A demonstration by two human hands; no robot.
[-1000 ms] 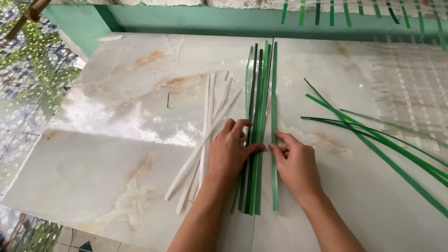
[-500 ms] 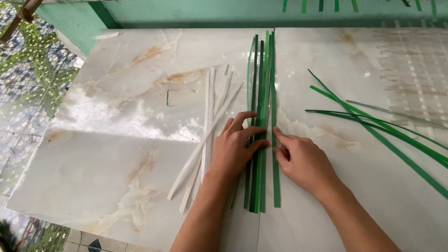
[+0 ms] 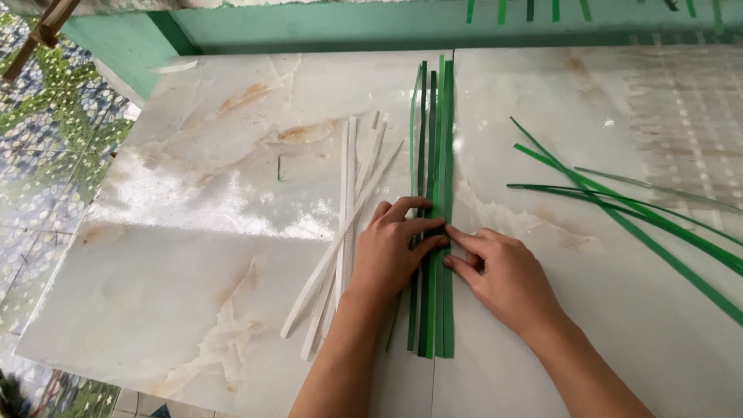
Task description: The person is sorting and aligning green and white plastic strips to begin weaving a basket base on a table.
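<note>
Several long green strips point(image 3: 435, 139) lie side by side, running away from me on a pale marble-patterned tabletop point(image 3: 193, 255). My left hand point(image 3: 391, 251) rests flat on their left side, fingers spread and pressing on the strips. My right hand point(image 3: 499, 275) comes in from the right, its fingertips meeting the left hand's on the strips' middle. A few white strips point(image 3: 350, 193) lie slanted just left of my left hand, partly under my wrist.
More loose green strips point(image 3: 619, 205) fan out across the right side of the tabletop. A green wall point(image 3: 309, 23) runs along the far edge. Patterned floor tiles point(image 3: 39, 155) show past the left edge.
My right hand has slid left onto the green strips to meet my left fingertips. The camera view has shifted slightly; the strips stay in place.
</note>
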